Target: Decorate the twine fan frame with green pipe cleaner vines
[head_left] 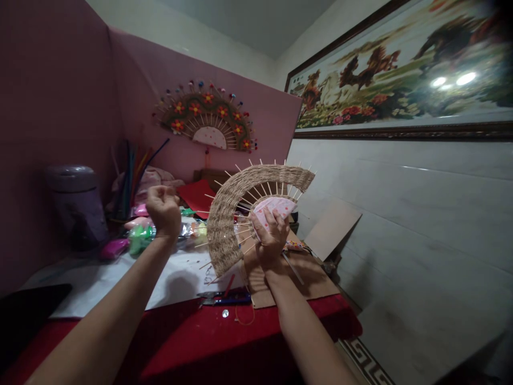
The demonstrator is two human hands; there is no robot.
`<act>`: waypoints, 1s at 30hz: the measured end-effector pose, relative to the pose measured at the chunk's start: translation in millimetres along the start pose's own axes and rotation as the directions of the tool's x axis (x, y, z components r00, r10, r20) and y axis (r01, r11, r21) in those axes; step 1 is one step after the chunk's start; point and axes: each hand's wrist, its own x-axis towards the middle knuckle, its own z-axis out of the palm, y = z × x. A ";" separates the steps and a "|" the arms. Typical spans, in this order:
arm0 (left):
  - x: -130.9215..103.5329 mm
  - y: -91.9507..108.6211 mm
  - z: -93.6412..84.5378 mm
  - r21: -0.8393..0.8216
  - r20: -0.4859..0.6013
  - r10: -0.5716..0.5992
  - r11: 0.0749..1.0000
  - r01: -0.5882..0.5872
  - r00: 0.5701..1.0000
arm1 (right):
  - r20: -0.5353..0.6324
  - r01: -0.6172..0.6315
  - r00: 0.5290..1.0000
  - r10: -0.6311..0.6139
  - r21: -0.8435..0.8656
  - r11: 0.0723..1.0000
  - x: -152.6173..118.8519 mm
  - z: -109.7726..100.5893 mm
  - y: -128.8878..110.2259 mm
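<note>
My right hand [272,232] grips a half-round fan [226,214] by its pink dotted centre piece [276,207], fingers lying across the cloth. Thin wooden sticks radiate from that centre through a wide band woven of tan cord, and their tips poke out past the outer edge. The fan is held up over the table, tilted. To its left, apart from it, my left hand [163,209] is raised with the fingers curled into a fist; whether anything is inside is hidden.
A finished-looking fan with felt flowers [208,115] hangs on the pink board. Blue-handled snips [226,301] lie on white paper near the red cloth [180,342]. Around them are cardboard [320,283], bagged craft bits [142,238] and a lidded flask [76,206]; a wall stands right.
</note>
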 end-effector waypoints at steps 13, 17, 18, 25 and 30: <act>-40.3 27.5 15.1 0.496 0.570 0.117 0.739 -0.455 0.813 | 0.002 0.050 0.999 -0.050 0.040 0.998 2.8 -4.1 -5.8; -31.7 20.7 14.8 0.395 0.445 0.121 0.863 -0.316 0.887 | 0.008 0.037 0.999 -0.037 0.024 0.999 1.5 -2.7 -4.0; -28.4 19.3 14.9 0.326 0.383 0.108 0.913 -0.244 0.917 | 0.009 0.034 0.999 -0.034 0.019 0.999 1.4 -2.8 -3.6; -3.4 15.7 7.4 -0.451 0.231 -0.350 0.788 0.419 0.908 | -0.004 -0.008 1.000 0.008 0.027 1.000 3.3 -4.0 -1.8; 12.1 1.0 -9.6 -0.553 0.316 -0.381 0.670 0.495 0.869 | -0.005 -0.065 0.998 0.065 0.037 0.997 1.0 -0.4 0.0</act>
